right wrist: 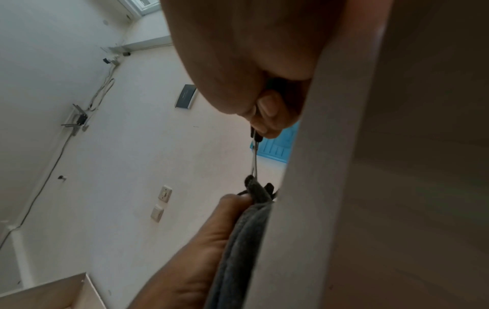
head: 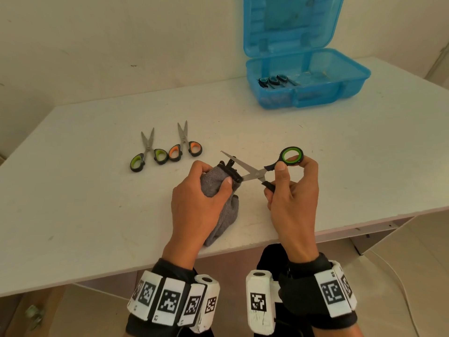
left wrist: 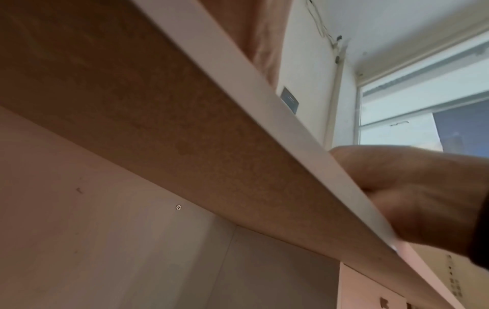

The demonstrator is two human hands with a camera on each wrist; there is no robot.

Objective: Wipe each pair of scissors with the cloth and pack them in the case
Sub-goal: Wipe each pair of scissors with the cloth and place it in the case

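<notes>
wiping open scissors [head: 257, 172] over the table [head: 85, 190].
left of them, two more pairs [head: 167, 148]; left hand [head: 196, 203] bunching grey cloth [head: 218, 190] round one blade, right hand [head: 292, 198] pinching the handles; far right behind, open blue case [head: 315, 93] holding packed scissors [head: 275, 81].

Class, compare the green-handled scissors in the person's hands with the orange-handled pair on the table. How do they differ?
The green-handled scissors are held by the right hand, blades wide open, one in the cloth. The orange-handled scissors lie untouched on the table, blades only slightly apart. Both have steel blades and black-rimmed handles.
</notes>
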